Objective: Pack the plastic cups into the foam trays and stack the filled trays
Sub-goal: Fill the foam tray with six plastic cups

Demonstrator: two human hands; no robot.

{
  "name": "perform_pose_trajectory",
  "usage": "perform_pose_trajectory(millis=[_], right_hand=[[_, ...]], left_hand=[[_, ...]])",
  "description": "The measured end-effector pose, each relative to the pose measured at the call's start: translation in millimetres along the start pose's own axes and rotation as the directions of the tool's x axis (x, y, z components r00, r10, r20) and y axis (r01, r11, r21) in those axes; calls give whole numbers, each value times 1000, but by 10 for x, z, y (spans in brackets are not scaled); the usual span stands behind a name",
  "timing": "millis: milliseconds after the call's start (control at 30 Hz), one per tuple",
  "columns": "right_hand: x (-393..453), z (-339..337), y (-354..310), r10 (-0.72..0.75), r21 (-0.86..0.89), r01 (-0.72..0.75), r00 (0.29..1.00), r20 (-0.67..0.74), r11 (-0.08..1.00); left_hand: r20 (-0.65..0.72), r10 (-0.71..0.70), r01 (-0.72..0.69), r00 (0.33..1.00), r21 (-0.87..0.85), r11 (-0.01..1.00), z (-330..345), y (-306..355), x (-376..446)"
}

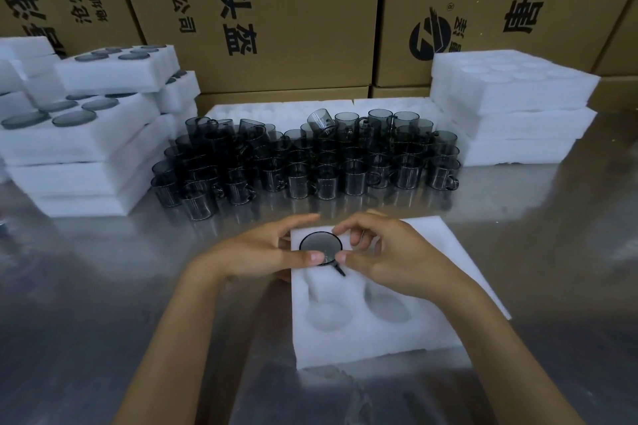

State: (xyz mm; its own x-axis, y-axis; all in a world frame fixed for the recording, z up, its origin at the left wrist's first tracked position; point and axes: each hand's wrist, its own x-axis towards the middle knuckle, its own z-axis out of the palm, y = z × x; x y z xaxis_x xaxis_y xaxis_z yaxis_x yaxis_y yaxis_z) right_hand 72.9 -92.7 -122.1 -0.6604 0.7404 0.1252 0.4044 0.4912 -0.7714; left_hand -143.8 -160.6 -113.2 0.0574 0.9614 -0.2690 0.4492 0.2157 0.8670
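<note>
1. Head view, lower centre of the frame: my left hand (257, 250) and my right hand (383, 252) meet over the far end of a white foam tray (348, 345) that lies flat on the shiny metal surface (103, 286).
2. One dark smoky plastic cup (320, 247) sits upside down in the upper-left pocket of that tray, its round base facing up and its handle pointing toward the lower right.
3. My left hand has its thumb pressed on the near edge of the cup's base and its forefinger stretched past the far side; the other fingers are hidden.
4. My right hand has its fingers curled, with the thumb tip and a fingertip touching the cup's rim on its right side, near the handle.
5. Two more round pockets show nearer the bottom of the tray, with nothing in them.
6. Middle of the frame: a crowd of loose cups (307, 159) stands on the surface in close rows, some piled or tipped on top.
7. Left of the frame: a stack of filled trays (79, 141), dark cup bases showing in the top ones.
8. Right of the frame: a stack of foam trays (511, 107) whose pockets look white.
9. Top of the frame: brown cardboard boxes (293, 10) with black printed lettering stand behind everything.
</note>
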Motion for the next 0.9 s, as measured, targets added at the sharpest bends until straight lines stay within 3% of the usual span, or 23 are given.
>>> perform_pose_trajectory(millis=[133,233,367,433,500,567,633,733,800,900], right_hand=[[34,96,-26,3,-34,-6,997,-71,999],[157,243,-107,-1,-42,-5,987,-160,999],[333,345,-199,43,-1,-44,985,-167,999],[374,331,-207,41,28,-35,968,-248,999],[370,268,-163,33,65,-8,919,-393,998],[339,199,-89,66,132,-2,875,-480,991],[311,179,-32,109,164,-34,874,-474,986],[337,202,3,139,176,-67,887,-441,982],[357,205,13,138,170,-70,889,-437,983],[358,200,46,139,175,-69,891,-432,982]], left_hand=[[-62,64,-67,996,-40,997,-11,3,1],[-200,82,-95,976,-58,994,-44,-5,23],[-387,53,-88,920,-75,993,-74,-66,127],[-551,39,-107,834,-93,990,-177,-86,243],[-727,42,-121,686,-57,991,-409,-96,398],[-829,58,-40,556,43,998,-724,-112,564],[-869,90,63,486,137,989,-1031,-132,731],[-871,149,215,469,277,937,-1304,-159,959],[-852,165,304,496,348,887,-1357,-200,1091],[-830,118,318,545,335,887,-1335,-271,1233]])
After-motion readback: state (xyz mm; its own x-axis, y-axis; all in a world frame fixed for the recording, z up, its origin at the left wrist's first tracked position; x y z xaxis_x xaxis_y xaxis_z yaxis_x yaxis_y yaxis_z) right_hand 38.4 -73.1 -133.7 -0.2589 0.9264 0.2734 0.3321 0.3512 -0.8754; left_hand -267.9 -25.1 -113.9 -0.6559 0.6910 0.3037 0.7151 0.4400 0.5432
